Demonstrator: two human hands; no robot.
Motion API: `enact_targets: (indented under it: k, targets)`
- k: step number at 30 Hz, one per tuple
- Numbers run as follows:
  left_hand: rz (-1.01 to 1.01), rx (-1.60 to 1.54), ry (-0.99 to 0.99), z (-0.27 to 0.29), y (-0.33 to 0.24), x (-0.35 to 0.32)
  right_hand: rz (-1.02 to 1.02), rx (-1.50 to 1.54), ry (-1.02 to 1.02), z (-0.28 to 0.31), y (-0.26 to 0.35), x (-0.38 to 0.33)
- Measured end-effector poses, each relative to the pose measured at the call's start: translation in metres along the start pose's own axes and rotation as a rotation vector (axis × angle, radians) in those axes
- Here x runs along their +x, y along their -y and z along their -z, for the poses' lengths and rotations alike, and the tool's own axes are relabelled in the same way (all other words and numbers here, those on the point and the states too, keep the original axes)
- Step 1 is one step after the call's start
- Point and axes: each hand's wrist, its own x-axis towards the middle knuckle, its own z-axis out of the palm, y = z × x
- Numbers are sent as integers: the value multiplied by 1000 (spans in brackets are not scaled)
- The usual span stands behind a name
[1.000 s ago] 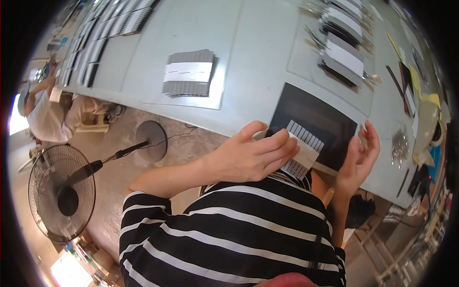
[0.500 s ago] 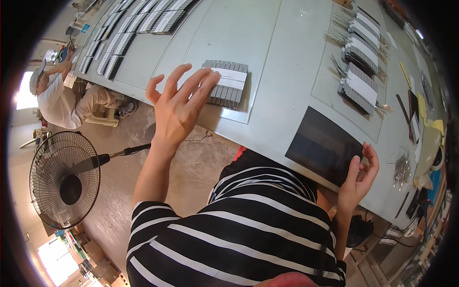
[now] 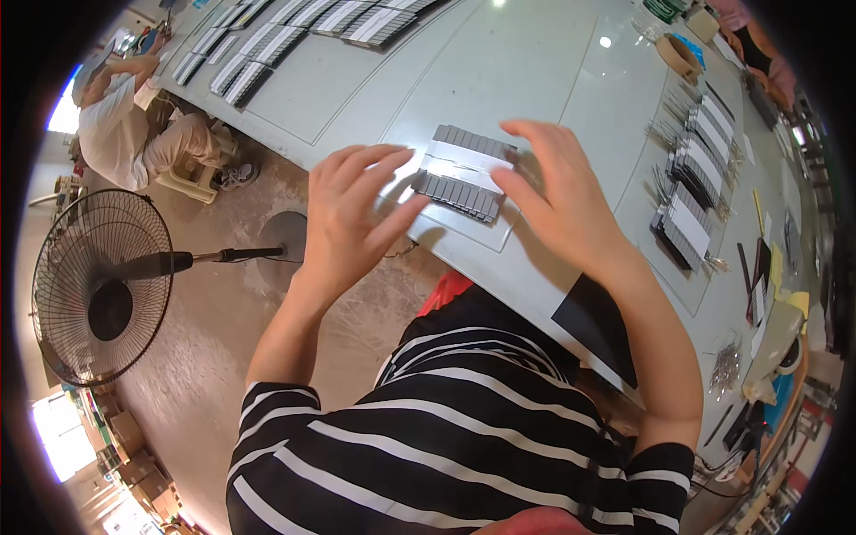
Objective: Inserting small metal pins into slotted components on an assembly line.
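Observation:
A squarish stack of grey strips point(image 3: 464, 169) with a white paper band across its middle lies on the table near its front edge. My left hand point(image 3: 352, 209) is at the stack's left side, fingers spread, thumb pointing at its near left corner. On the right side, my right hand point(image 3: 562, 187) reaches over with thumb and forefinger apart, the thumb close to the end of the white band. Whether either hand touches the stack is hard to tell. A flat black sheet point(image 3: 596, 325) lies at the table's edge, partly hidden under my right forearm.
Banded stacks with wires point(image 3: 687, 227) stand in a row at the right. Rows of similar stacks point(image 3: 267, 53) cover the far left. A tape roll point(image 3: 679, 59), loose wires point(image 3: 724, 366) and a floor fan point(image 3: 109, 308) are around. Another person point(image 3: 120, 125) sits at left.
My right hand has left the black sheet and come up to the stack's right side. My left hand has moved off the stack's top to its left side. The view has shifted.

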Motion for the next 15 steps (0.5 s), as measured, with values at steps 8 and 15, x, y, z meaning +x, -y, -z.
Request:
enact_targets:
  k: [8, 15]
  targets:
    - [926, -827, 72, 10, -4, -55, -26, 29, 152, -35, -18, 32]
    - [1201, -1410, 354, 0, -30, -66, 51, 53, 164, -42, 7, 0]
